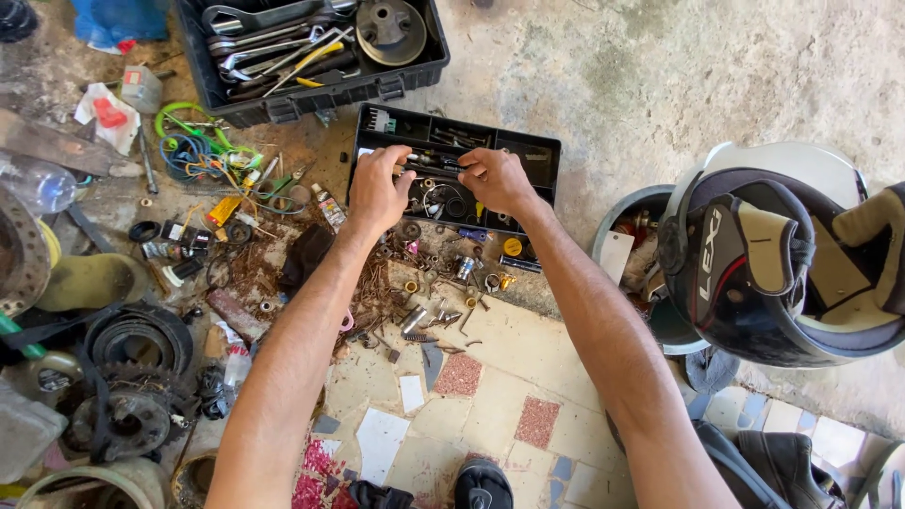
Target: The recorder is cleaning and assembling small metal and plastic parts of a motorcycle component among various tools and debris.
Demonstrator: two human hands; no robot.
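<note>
Both my arms reach forward over a black compartment tray (528,149) full of small metal parts on the floor. My left hand (377,187) rests on the tray's left part, fingers curled around small pieces at its near edge. My right hand (497,178) is over the tray's middle, fingers bent down into a compartment. Between the two hands lies a thin metal tool or bolt (429,162); I cannot tell which hand grips it. Loose nuts, screws and rusty bits (429,302) are scattered on the floor just below the tray.
An open black toolbox (415,71) with wrenches sits at the top. A motorcycle helmet (782,264) lies at right beside a grey bucket (633,205). Gears, chain rings (132,377), wires (193,146) and a plastic bottle (33,184) clutter the left. Tiled floor (490,377) lies below.
</note>
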